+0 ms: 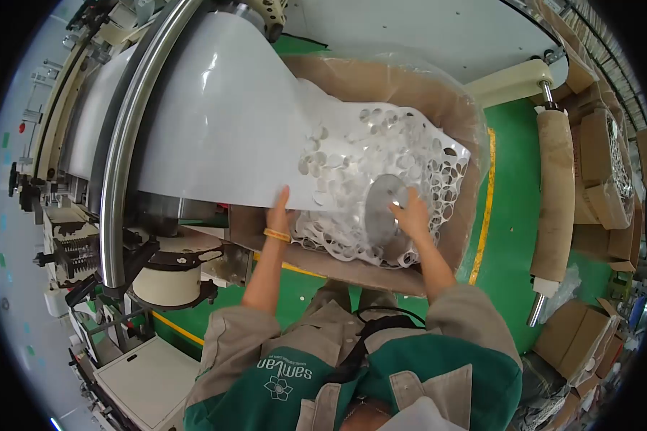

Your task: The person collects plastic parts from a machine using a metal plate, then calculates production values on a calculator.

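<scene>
My left hand (279, 214), with a yellow band at the wrist, is closed on the near edge of a glossy white sheet (223, 122). The sheet comes down from a machine roller on the left, and some of the fingers are hidden. My right hand (413, 215) grips a round greyish disc (381, 212) by its right side, tilted and slightly blurred. Beneath it, a large cardboard box (366, 77) lined with clear plastic holds white sheet waste (449, 176) punched with round holes. Many small pale circles (331, 159) lie loose over that waste.
A shiny metal bar (115, 179) crosses the machine at the left. To the right, a brown-wrapped roller (553, 194) sticks out above the green floor (510, 187), which has yellow lines. Cardboard boxes (575, 334) stand along the right side.
</scene>
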Demonstrator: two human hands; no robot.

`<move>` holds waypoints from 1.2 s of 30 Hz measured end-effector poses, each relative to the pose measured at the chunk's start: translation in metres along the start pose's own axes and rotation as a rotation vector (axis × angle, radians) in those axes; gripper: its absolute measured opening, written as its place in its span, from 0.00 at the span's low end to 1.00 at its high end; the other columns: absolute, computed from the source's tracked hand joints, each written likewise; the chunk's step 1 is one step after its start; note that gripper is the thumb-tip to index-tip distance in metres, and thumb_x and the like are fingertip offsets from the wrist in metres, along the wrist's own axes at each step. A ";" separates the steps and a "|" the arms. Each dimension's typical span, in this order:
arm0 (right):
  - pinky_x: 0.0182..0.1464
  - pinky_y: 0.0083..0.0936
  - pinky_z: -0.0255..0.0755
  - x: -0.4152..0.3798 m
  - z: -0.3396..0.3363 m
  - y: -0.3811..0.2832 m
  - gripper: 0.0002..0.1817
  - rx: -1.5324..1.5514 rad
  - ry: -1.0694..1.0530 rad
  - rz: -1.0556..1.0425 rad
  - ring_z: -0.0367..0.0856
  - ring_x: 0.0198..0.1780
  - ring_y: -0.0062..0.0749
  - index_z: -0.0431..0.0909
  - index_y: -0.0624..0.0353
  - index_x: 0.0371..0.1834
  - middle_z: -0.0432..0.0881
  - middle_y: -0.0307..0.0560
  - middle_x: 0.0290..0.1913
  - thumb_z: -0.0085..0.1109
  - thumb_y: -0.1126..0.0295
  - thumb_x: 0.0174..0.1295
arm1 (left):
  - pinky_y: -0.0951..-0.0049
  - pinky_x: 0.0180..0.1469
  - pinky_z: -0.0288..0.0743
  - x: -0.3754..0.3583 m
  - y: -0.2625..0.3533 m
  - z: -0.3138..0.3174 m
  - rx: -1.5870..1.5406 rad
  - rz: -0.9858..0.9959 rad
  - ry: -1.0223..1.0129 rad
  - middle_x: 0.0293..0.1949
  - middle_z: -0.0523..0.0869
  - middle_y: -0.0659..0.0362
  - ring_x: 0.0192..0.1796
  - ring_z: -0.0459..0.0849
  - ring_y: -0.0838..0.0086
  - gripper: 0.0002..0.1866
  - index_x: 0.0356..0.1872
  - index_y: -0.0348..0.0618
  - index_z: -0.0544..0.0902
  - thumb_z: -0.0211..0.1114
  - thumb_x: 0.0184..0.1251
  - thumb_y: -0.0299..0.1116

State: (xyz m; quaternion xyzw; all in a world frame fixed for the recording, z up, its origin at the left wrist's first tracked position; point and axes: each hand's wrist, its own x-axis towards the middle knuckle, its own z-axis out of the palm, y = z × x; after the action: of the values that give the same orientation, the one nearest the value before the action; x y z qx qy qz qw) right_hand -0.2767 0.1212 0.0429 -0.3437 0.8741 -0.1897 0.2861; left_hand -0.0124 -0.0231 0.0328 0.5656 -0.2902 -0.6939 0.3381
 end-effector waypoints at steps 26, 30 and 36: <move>0.44 0.27 0.65 0.140 0.004 -0.094 0.28 0.553 0.378 -0.344 0.75 0.40 0.35 0.73 0.64 0.43 0.78 0.51 0.35 0.65 0.53 0.46 | 0.74 0.38 0.80 0.002 -0.028 -0.023 -0.270 -0.152 -0.387 0.47 0.76 0.58 0.42 0.80 0.72 0.16 0.52 0.45 0.67 0.49 0.66 0.38; 0.35 0.37 0.67 0.157 -0.010 -0.054 0.25 0.189 0.620 -0.216 0.76 0.33 0.53 0.71 0.65 0.39 0.78 0.58 0.27 0.63 0.55 0.46 | 0.73 0.34 0.77 0.005 -0.022 -0.042 -0.018 -0.106 -0.190 0.44 0.77 0.61 0.40 0.80 0.74 0.19 0.52 0.47 0.68 0.54 0.63 0.44; 0.37 0.31 0.69 0.074 -0.089 -0.115 0.20 0.370 0.633 -0.535 0.78 0.34 0.38 0.72 0.64 0.44 0.79 0.51 0.32 0.61 0.67 0.49 | 0.66 0.43 0.76 -0.001 -0.055 -0.039 -0.043 -0.212 -0.252 0.48 0.75 0.62 0.46 0.77 0.71 0.23 0.56 0.52 0.65 0.54 0.62 0.47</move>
State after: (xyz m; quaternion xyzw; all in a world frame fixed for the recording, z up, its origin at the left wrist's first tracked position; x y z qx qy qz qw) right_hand -0.3212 0.0009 0.1444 -0.4258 0.7504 -0.5056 0.0022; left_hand 0.0183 0.0103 -0.0171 0.4943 -0.2540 -0.7971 0.2361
